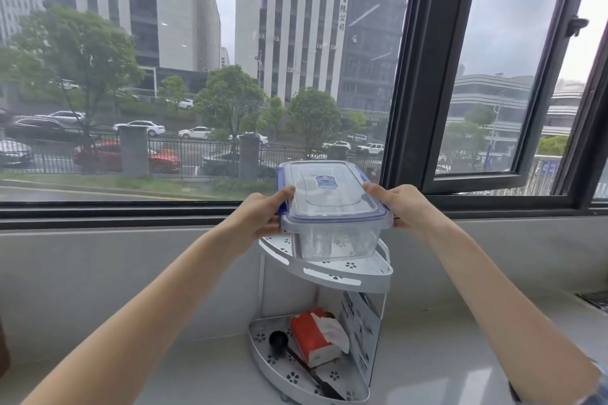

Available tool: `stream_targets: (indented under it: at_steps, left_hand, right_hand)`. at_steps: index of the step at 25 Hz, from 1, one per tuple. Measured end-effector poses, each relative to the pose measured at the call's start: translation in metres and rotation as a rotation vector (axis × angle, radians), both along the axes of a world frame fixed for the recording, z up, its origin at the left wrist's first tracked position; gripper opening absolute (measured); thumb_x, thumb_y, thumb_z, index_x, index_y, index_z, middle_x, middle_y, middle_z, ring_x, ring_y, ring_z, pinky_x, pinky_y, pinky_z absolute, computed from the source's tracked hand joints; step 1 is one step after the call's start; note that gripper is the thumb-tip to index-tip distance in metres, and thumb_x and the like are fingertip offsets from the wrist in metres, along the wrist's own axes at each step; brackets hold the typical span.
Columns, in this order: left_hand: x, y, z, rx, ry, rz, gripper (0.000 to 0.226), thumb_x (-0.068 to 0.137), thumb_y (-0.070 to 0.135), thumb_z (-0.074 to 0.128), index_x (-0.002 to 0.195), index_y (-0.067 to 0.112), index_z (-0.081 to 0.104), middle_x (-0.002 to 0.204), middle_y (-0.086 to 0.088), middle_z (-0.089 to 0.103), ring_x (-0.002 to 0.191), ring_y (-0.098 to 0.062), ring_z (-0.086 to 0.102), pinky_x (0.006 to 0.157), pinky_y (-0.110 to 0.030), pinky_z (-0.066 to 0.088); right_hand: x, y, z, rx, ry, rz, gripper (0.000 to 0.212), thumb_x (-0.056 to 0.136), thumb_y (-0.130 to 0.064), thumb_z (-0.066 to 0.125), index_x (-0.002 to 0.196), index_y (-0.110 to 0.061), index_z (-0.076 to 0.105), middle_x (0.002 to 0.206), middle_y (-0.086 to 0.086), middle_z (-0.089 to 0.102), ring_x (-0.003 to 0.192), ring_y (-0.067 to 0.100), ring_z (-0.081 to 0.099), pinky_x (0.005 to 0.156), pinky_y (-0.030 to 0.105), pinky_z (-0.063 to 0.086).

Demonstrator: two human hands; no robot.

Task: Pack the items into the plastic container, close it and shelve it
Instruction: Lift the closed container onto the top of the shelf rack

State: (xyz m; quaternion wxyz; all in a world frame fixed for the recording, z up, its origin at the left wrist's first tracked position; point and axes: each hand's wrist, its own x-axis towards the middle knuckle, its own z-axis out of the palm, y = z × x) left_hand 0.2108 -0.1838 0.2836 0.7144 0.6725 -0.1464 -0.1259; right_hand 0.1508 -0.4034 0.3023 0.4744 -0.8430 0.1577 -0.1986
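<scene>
A clear plastic container [332, 210] with a blue-edged lid on it sits at the top tier [365, 274] of a white two-tier corner shelf. My left hand [263, 217] grips its left side, thumb on the lid. On its right side is my right hand [399, 205], thumb also on the lid. The container's base rests on or just above the top tier; I cannot tell which. Through the clear walls I cannot make out any contents.
The shelf's bottom tier [263, 348] holds an orange tissue pack [316, 337], a black scoop [279, 340] and a printed box [362, 329]. The shelf stands on a pale sill below a large window; an opened black window frame [487, 174] juts out at the right.
</scene>
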Motion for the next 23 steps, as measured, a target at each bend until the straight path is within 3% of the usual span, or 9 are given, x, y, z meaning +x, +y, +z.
stream_targets:
  at_steps: [3,8,10,11,13,15,17,19,23]
  left_hand:
    - [0.017,-0.01,-0.007,-0.008,0.019,0.01,0.031,0.082,0.036,0.06,0.072,0.006,0.061,0.041,0.007,0.065,0.039,-0.006,0.061,0.038,-0.014,0.048]
    - [0.04,-0.023,-0.028,-0.022,0.045,0.013,0.031,0.082,0.034,0.06,0.077,0.004,0.063,0.068,-0.005,0.067,0.045,-0.008,0.064,0.042,-0.017,0.053]
    - [0.043,-0.028,-0.036,-0.017,0.051,0.02,0.03,0.082,0.034,0.06,0.077,0.005,0.062,0.071,-0.006,0.066,0.044,-0.008,0.064,0.042,-0.017,0.053]
    - [0.044,-0.03,-0.039,-0.014,0.054,0.022,0.029,0.081,0.034,0.06,0.079,0.005,0.061,0.07,-0.006,0.066,0.044,-0.008,0.064,0.042,-0.018,0.053]
    - [0.045,-0.034,-0.045,0.002,0.054,0.013,0.028,0.081,0.034,0.06,0.083,0.005,0.061,0.066,-0.004,0.068,0.045,-0.008,0.064,0.042,-0.018,0.052]
    - [0.046,-0.037,-0.049,0.019,0.061,-0.004,0.025,0.081,0.033,0.061,0.08,0.008,0.06,0.055,0.0,0.071,0.046,-0.009,0.066,0.041,-0.019,0.052]
    - [0.047,-0.038,-0.052,-0.007,0.079,-0.022,0.022,0.081,0.03,0.061,0.076,0.008,0.06,0.049,0.002,0.07,0.048,-0.01,0.067,0.041,-0.019,0.053]
    - [0.048,-0.039,-0.052,-0.032,0.085,-0.042,0.02,0.081,0.028,0.062,0.077,0.008,0.061,0.051,0.001,0.071,0.049,-0.011,0.067,0.043,-0.02,0.054]
    - [0.049,-0.042,-0.054,-0.069,0.088,-0.058,0.018,0.081,0.025,0.062,0.075,0.009,0.06,0.054,0.002,0.072,0.052,-0.012,0.068,0.045,-0.021,0.055]
  right_hand:
    - [0.019,-0.009,-0.005,0.0,0.013,0.007,0.05,0.079,-0.048,0.061,0.051,-0.012,0.042,0.063,0.009,0.048,0.049,0.014,0.051,0.034,0.01,0.044]
    - [0.048,-0.024,-0.02,0.009,0.053,0.046,0.045,0.078,-0.05,0.061,0.06,-0.012,0.045,0.077,0.013,0.042,0.071,0.024,0.045,0.057,0.024,0.046]
    - [0.055,-0.029,-0.026,0.058,0.061,0.083,0.057,0.077,-0.052,0.062,0.069,0.005,0.057,0.077,0.02,0.044,0.074,0.024,0.046,0.067,0.03,0.045]
    - [0.056,-0.031,-0.028,0.073,0.057,0.101,0.071,0.076,-0.051,0.062,0.085,0.018,0.059,0.079,0.027,0.047,0.075,0.025,0.048,0.07,0.032,0.045]
    - [0.06,-0.032,-0.033,0.078,0.057,0.122,0.08,0.077,-0.05,0.062,0.111,0.021,0.048,0.095,0.038,0.058,0.079,0.03,0.056,0.078,0.036,0.048]
    - [0.065,-0.035,-0.039,0.071,0.039,0.109,0.076,0.08,-0.046,0.061,0.117,0.018,0.044,0.115,0.034,0.06,0.1,0.043,0.06,0.096,0.042,0.046]
    - [0.07,-0.038,-0.045,0.079,0.034,0.095,0.071,0.083,-0.043,0.06,0.118,0.017,0.045,0.123,0.025,0.059,0.118,0.043,0.049,0.106,0.047,0.038]
    - [0.075,-0.041,-0.049,0.098,0.046,0.087,0.066,0.083,-0.041,0.06,0.117,0.015,0.05,0.127,0.02,0.059,0.12,0.038,0.05,0.106,0.046,0.038]
    - [0.082,-0.046,-0.047,0.117,0.019,0.101,0.054,0.084,-0.037,0.061,0.109,0.01,0.06,0.131,0.009,0.057,0.106,0.016,0.054,0.091,0.031,0.041]
